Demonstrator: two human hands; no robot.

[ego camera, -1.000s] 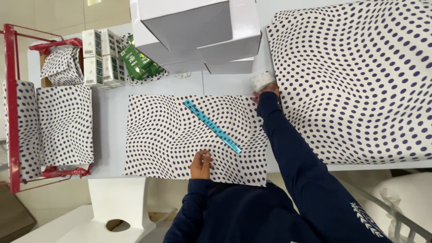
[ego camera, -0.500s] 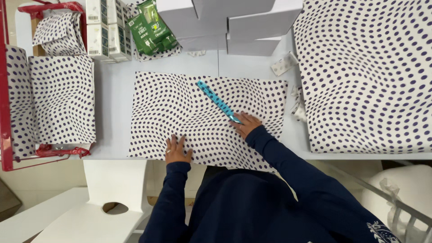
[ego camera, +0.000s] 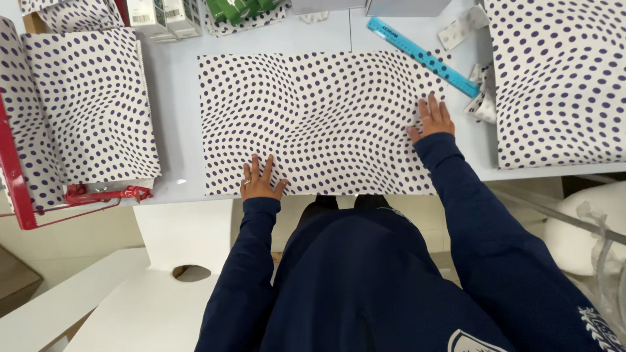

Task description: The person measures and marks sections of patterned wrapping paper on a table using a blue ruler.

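Observation:
A sheet of white paper with dark purple dots point(ego camera: 319, 117) lies flat on the white table point(ego camera: 179, 98) in front of me. My left hand point(ego camera: 259, 180) presses flat on its near edge, fingers spread. My right hand point(ego camera: 433, 118) rests flat on the sheet's right edge, fingers apart. A turquoise ruler point(ego camera: 422, 56) lies diagonally on the table beyond the sheet's far right corner, free of either hand. Neither hand holds anything.
A stack of the same dotted paper point(ego camera: 91, 104) sits at the left in a red wire rack point(ego camera: 19, 189). A large dotted sheet point(ego camera: 561, 78) covers the right. Small white boxes point(ego camera: 163, 14), green packets point(ego camera: 235, 8) and crumpled dotted scraps point(ego camera: 484, 98) lie at the back.
The ruler has left the sheet and now lies at the far right. My right hand moved from the ruler to the sheet's right edge. The left hand stays on the near edge.

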